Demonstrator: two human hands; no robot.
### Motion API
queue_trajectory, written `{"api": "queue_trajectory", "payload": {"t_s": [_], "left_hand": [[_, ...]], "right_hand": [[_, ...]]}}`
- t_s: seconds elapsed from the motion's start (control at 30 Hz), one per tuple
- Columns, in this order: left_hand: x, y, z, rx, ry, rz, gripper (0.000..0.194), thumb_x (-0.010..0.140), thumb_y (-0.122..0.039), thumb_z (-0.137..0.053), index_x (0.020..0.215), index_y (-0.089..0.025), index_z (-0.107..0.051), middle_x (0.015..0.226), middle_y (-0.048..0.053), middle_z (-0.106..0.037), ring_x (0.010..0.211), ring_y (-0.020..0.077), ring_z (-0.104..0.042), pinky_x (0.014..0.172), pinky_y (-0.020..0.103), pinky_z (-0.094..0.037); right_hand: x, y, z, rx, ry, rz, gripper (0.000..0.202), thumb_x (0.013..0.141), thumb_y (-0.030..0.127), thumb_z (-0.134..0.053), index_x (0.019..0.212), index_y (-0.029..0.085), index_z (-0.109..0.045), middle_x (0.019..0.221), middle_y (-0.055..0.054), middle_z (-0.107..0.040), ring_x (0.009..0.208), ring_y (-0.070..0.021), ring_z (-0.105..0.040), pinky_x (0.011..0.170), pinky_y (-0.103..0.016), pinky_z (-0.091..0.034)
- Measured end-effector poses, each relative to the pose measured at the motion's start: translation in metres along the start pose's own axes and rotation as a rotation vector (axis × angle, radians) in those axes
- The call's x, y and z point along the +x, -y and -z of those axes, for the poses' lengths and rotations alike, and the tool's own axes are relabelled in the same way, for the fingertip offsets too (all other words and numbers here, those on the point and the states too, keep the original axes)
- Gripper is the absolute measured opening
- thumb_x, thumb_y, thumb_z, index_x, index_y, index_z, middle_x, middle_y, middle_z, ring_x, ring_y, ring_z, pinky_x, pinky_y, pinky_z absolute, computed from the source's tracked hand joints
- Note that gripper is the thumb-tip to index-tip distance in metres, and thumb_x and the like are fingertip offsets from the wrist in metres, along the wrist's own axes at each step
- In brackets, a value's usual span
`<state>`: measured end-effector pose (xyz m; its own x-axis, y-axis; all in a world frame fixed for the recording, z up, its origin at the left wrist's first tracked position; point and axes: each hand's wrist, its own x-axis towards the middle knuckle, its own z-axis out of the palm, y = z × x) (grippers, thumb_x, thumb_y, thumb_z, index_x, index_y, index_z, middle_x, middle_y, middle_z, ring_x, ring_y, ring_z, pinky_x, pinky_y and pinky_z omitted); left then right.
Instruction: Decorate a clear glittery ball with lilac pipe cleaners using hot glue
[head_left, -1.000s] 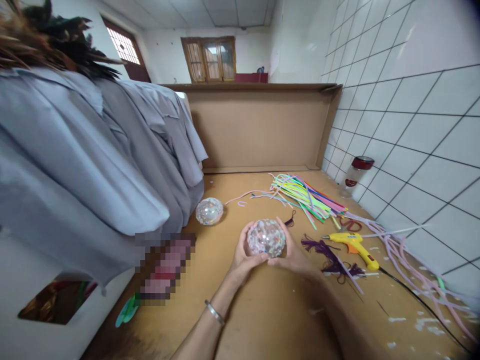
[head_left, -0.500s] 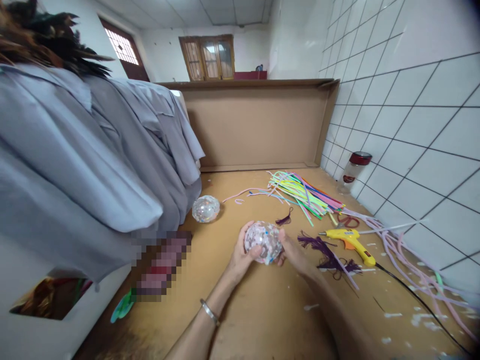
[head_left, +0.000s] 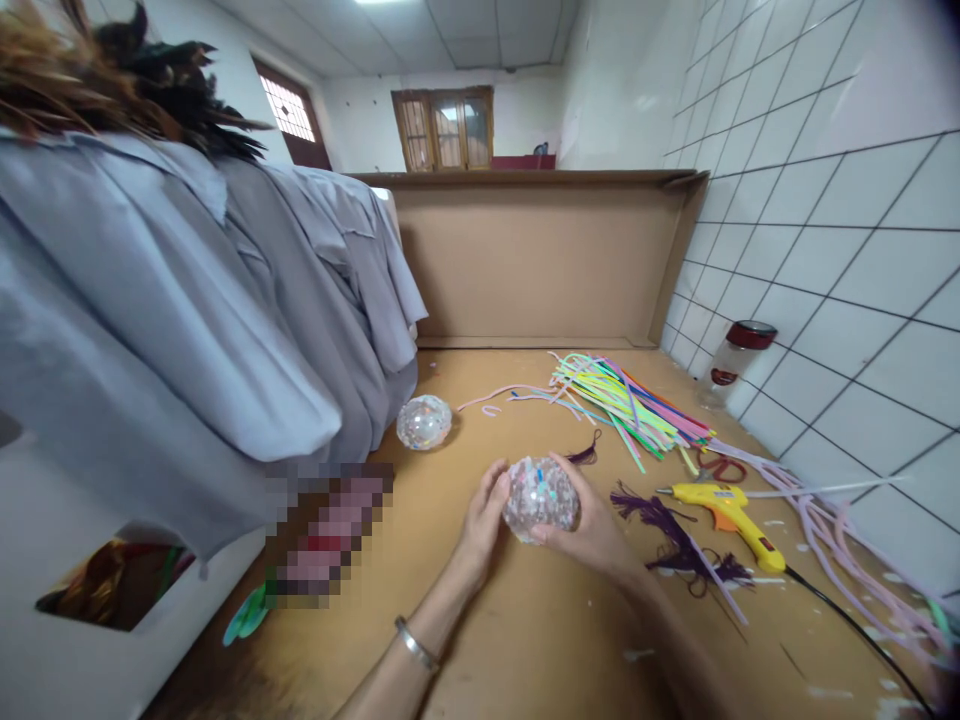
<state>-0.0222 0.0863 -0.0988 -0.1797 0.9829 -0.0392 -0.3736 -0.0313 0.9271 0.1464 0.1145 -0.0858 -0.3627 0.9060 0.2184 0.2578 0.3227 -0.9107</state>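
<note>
Between my hands is a clear, bumpy ball-like piece (head_left: 541,498) speckled with blue, pink and green bits; whether it is a whole ball or a half shell, I cannot tell. My right hand (head_left: 581,525) wraps its right side, the thumb across the lower front and the fingers over the top. At the left edge, my left hand (head_left: 486,515) touches it with bent fingers and thumb. A similar clear speckled bowl-shaped piece (head_left: 424,422) rests on the brown surface, farther back to the left. Just right of my right hand lie purple thread tassels (head_left: 667,530).
A yellow hot glue gun (head_left: 731,512) with a black cord lies at right, near red-handled scissors (head_left: 721,466). Behind are colourful pipe cleaners (head_left: 630,405) and a red-lidded jar (head_left: 735,362). Grey cloth (head_left: 300,320) hangs at left; a cardboard wall (head_left: 532,265) closes the back.
The clear speckled piece has been turned in my hands. My right hand has moved round over its top and front, while my left thumb has drawn back to its left edge. The view shifted slightly.
</note>
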Motion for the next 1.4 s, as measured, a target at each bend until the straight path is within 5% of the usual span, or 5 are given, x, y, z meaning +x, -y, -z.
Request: {"api": "queue_trajectory", "payload": {"t_s": [0.1, 0.3, 0.93, 1.1, 1.4], "left_hand": [[0.002, -0.009, 0.004, 0.127, -0.021, -0.197, 0.047, 0.068, -0.053, -0.078, 0.102, -0.02, -0.073, 0.12, 0.011, -0.068, 0.118, 0.0278, -0.059, 0.103, 0.04, -0.045], [0.0, -0.021, 0.007, 0.206, 0.107, -0.26, 0.03, 0.07, -0.046, -0.078, 0.085, -0.02, -0.078, 0.107, 0.011, -0.071, 0.106, 0.0265, -0.063, 0.098, 0.041, -0.049], [0.0, -0.019, 0.013, 0.39, 0.162, -0.289, 0.03, 0.074, -0.048, -0.074, 0.081, -0.019, -0.072, 0.096, 0.007, -0.067, 0.094, 0.0222, -0.062, 0.087, 0.034, -0.051], [0.0, -0.011, 0.013, 0.304, 0.107, -0.257, 0.035, 0.075, -0.044, -0.075, 0.101, -0.02, -0.072, 0.108, 0.007, -0.068, 0.098, 0.0205, -0.063, 0.088, 0.032, -0.051], [0.003, -0.011, 0.017, 0.287, 0.105, -0.241, 0.022, 0.067, -0.039, -0.081, 0.082, -0.022, -0.079, 0.1, 0.007, -0.071, 0.101, 0.0215, -0.063, 0.093, 0.035, -0.049]], "right_hand": [[-0.001, 0.0, 0.001, 0.103, 0.054, -0.062, 0.095, 0.061, 0.039, -0.078, 0.145, 0.02, -0.038, 0.146, -0.014, -0.047, 0.134, -0.0325, -0.045, 0.112, -0.051, -0.036], [0.0, 0.002, 0.004, 0.045, 0.109, -0.041, 0.087, 0.06, 0.042, -0.079, 0.138, 0.02, -0.046, 0.138, -0.012, -0.054, 0.128, -0.0322, -0.05, 0.108, -0.049, -0.039], [-0.001, 0.015, 0.011, -0.206, 0.193, -0.011, 0.088, 0.058, 0.049, -0.082, 0.136, 0.023, -0.051, 0.132, -0.01, -0.057, 0.122, -0.0281, -0.053, 0.105, -0.043, -0.039], [-0.003, 0.016, 0.008, -0.208, 0.157, -0.036, 0.096, 0.061, 0.052, -0.08, 0.144, 0.02, -0.043, 0.139, -0.013, -0.052, 0.125, -0.029, -0.051, 0.107, -0.044, -0.037], [-0.005, 0.019, 0.009, -0.153, 0.171, -0.129, 0.114, 0.058, 0.046, -0.083, 0.153, 0.021, -0.024, 0.148, -0.014, -0.043, 0.134, -0.03, -0.044, 0.108, -0.045, -0.036]]}}
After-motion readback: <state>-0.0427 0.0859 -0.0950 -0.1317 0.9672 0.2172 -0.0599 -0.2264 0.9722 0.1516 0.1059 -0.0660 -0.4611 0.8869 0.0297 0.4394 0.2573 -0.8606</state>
